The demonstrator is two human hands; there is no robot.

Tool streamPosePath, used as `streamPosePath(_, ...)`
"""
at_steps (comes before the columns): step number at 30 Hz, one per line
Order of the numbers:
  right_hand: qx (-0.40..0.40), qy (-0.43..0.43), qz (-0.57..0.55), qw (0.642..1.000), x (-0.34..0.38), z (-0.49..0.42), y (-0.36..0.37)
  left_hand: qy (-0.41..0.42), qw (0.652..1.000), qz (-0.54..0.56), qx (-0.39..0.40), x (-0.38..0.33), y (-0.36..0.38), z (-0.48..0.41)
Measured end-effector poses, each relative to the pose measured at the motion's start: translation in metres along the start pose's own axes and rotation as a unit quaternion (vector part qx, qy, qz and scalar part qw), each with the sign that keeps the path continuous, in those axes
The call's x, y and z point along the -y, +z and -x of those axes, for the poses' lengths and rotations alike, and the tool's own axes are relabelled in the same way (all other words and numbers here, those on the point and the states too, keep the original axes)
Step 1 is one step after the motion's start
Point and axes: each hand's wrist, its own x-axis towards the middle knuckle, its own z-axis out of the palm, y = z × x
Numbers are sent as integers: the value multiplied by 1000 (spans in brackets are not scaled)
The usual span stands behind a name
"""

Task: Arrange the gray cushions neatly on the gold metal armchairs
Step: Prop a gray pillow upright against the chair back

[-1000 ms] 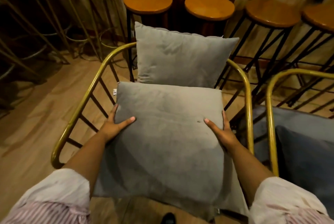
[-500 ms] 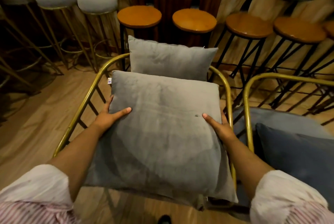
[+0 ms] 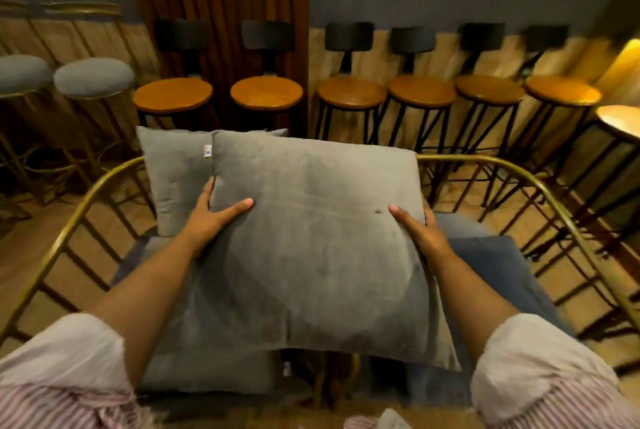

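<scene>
A large gray cushion (image 3: 318, 241) is held up in front of me, between two gold metal armchairs. My left hand (image 3: 211, 217) grips its left edge and my right hand (image 3: 419, 231) grips its right edge, thumbs on top. Behind it a second gray cushion (image 3: 173, 179) stands upright against the back of the left armchair (image 3: 69, 231). A gray seat pad (image 3: 207, 352) shows below on the left chair. The right armchair (image 3: 540, 186) holds a darker blue-gray cushion (image 3: 491, 265), partly hidden by the held cushion.
Several wooden-top bar stools (image 3: 349, 92) on black legs line the far wall. Two gray padded stools (image 3: 93, 76) on gold legs stand at the far left. A lit round tabletop (image 3: 620, 118) is at the right edge. The floor (image 3: 20, 255) is wood.
The held cushion has been lifted and carried right, from over the left chair's seat to between the two chairs. My view has risen and swung right, showing more stools.
</scene>
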Motion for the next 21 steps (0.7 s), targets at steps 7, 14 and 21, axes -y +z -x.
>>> streamPosePath(7, -18, -27, -13, 999, 3, -10, -154, -18, 998, 57, 24, -29, 142, 38)
streamPosePath(14, -64, -19, 21, 998, 0, -52, -248, -28, 997, 67, 24, -39, 242, 42)
streamPosePath(21, -47, 4, 26, 999, 3, -139, -282, 28, 998, 46, 19, -62, 307, -19)
